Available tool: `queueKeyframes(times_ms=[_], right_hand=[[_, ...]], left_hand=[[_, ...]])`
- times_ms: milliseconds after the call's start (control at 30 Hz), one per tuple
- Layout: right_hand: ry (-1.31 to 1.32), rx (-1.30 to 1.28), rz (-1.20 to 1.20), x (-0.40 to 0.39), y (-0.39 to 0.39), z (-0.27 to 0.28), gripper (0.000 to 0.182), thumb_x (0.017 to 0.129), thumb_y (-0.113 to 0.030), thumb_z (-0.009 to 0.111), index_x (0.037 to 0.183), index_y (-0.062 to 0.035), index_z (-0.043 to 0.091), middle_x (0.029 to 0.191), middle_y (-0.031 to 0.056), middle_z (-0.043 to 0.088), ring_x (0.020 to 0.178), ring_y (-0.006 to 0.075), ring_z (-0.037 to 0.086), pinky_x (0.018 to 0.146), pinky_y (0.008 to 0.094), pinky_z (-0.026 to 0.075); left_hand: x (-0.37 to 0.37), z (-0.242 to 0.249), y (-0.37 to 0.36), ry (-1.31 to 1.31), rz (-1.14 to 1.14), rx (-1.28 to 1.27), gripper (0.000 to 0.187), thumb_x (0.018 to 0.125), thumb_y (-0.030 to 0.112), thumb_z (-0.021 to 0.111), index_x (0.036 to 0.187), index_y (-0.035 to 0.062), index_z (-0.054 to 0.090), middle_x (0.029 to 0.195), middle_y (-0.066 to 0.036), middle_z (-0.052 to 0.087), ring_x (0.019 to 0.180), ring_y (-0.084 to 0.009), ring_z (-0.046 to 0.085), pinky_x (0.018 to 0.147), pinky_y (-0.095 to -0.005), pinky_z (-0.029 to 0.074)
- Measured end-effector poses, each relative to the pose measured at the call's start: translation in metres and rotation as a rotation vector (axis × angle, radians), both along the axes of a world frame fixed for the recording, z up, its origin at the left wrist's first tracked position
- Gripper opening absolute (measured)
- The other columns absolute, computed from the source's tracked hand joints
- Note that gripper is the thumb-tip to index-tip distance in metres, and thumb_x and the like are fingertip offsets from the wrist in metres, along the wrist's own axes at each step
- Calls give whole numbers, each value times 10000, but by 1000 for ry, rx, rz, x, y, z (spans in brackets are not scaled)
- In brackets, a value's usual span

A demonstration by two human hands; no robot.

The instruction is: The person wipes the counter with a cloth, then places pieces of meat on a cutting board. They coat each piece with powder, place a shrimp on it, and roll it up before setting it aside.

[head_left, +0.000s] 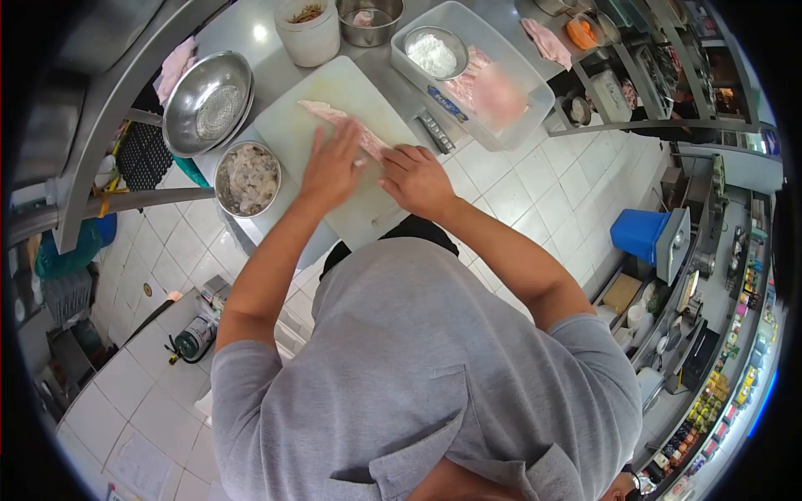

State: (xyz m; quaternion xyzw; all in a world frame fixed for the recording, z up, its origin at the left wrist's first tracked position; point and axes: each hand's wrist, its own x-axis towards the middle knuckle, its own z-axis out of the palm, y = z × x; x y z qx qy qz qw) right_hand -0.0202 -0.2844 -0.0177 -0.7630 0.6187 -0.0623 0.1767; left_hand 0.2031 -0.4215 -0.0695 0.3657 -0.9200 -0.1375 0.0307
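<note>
A long pale pink strip of meat [326,111] lies slantwise on the white cutting board [288,125]. My left hand [332,163] is over the middle of the strip, its fingers apart and slightly blurred. At the strip's lower right end, my right hand [418,179] rests with bent fingers pressed together on the meat; what lies under the fingertips is hidden. Left of the board stands a metal bowl [248,179] of greyish, wet-looking pieces. Right of the board is a clear plastic tub [535,108] with more pink strips and a small bowl of white powder [432,55].
Behind the board are a white container [307,37] and a metal pot [370,32]. An empty steel bowl [209,108] stands at the left. A dark-handled utensil [435,132] lies between board and tub. Pink cloths [545,43] lie at the sides, beside metal shelving.
</note>
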Motion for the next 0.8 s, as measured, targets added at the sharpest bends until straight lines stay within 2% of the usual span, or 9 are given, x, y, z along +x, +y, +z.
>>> queueKeyframes(times_ms=[100, 333, 433, 500, 533, 567, 633, 700, 800], right_hand=[[-17, -155, 49, 5, -5, -39, 622, 1155, -378, 668, 1664, -24, 616, 1793, 133, 536, 1675, 337, 457, 1383, 525, 357], [-10, -134, 112, -12, 23, -35, 613, 1188, -354, 619, 1705, -30, 568, 1871, 133, 427, 1760, 324, 328, 1420, 539, 299], [9, -132, 137, -13, 34, -34, 604, 1190, -366, 621, 1701, -45, 580, 1858, 139, 456, 1751, 327, 357, 1405, 545, 320], [-77, -208, 43, -14, 33, -28, 481, 1145, -321, 687, 1533, -38, 720, 1630, 162, 686, 1571, 382, 584, 1330, 583, 404], [-84, -217, 76, -10, 19, -21, 481, 1145, -321, 687, 1533, -38, 720, 1630, 162, 686, 1571, 382, 584, 1330, 583, 404], [-120, -184, 14, -4, 5, -6, 385, 1109, -290, 721, 1405, -48, 768, 1447, 151, 751, 1416, 398, 664, 1257, 581, 460], [-163, -146, -44, 17, -20, 16, 294, 1073, -260, 756, 1278, -58, 817, 1264, 140, 816, 1261, 414, 744, 1185, 579, 516], [-484, -363, 45, 64, -76, 24, 175, 1002, -207, 809, 1113, -72, 820, 1040, 119, 791, 1068, 405, 762, 1067, 557, 570], [-379, -188, 356, 138, -141, 22, 271, 972, -213, 848, 1205, -78, 817, 1197, 140, 784, 1190, 375, 748, 1065, 524, 588]], left_hand=[[1, -20, 6, 33, -176, 59, 716, 1198, 363, 562, 1808, 30, 393, 1944, -122, 297, 1803, -280, 248, 1448, -645, 141], [3, -18, -47, -44, 74, -83, 779, 1210, 458, 540, 1814, -3, 367, 1939, -178, 282, 1804, -320, 238, 1456, -625, 136], [8, -10, -46, -18, 106, -53, 800, 1184, 433, 599, 1795, -34, 379, 1921, -236, 288, 1791, -365, 267, 1454, -624, 142], [10, 10, -42, 84, 88, -48, 835, 1135, 355, 693, 1783, -61, 370, 1914, -259, 284, 1782, -389, 283, 1455, -632, 133], [18, 27, -30, 267, 84, -132, 737, 1102, 248, 734, 1728, -35, 468, 1823, -277, 429, 1726, -435, 371, 1419, -597, 278], [32, 45, -17, 262, 112, -140, 737, 1102, 248, 734, 1728, -35, 468, 1823, -277, 429, 1726, -435, 371, 1419, -597, 278], [57, 75, 15, 506, 270, 18, 559, 1088, 188, 733, 1610, 20, 624, 1621, -277, 633, 1503, -440, 632, 1236, -540, 527], [90, 81, 41, 575, 446, -32, 393, 1050, 160, 750, 1422, 36, 737, 1319, -213, 782, 1165, -421, 787, 962, -502, 647], [135, 67, 73, 455, 805, 11, 389, 1026, 206, 814, 1374, 39, 760, 1173, -175, 803, 999, -398, 811, 845, -508, 652]])
